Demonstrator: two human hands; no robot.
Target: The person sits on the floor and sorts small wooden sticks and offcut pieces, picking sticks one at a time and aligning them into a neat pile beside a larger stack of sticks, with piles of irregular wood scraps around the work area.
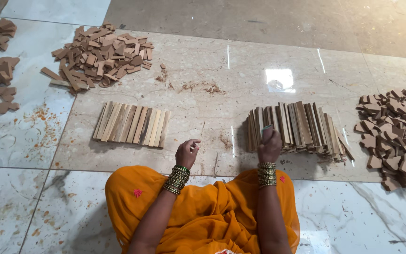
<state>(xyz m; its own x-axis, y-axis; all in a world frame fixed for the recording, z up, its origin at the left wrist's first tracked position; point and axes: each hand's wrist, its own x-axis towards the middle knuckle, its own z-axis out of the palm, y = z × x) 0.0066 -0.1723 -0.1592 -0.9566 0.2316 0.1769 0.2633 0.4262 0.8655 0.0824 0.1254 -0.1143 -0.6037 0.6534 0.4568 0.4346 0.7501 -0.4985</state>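
Orange cloth (203,211) covers the seated person's lap on the marble floor (212,61). Just beyond it, the right hand (269,146) grips a small grey-tipped tool, touching the upright stack of wooden slats (297,128). The left hand (187,153) is loosely curled, seemingly empty, near the flat row of wooden slats (131,124).

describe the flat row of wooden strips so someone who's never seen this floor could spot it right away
On the polished marble floor, look just ahead of the person's left hand. There a single row of wooden strips lies flat, side by side. Unlike the thick stack of strips by the right hand or the loose heap of offcuts behind it, it is one layer, neatly aligned.
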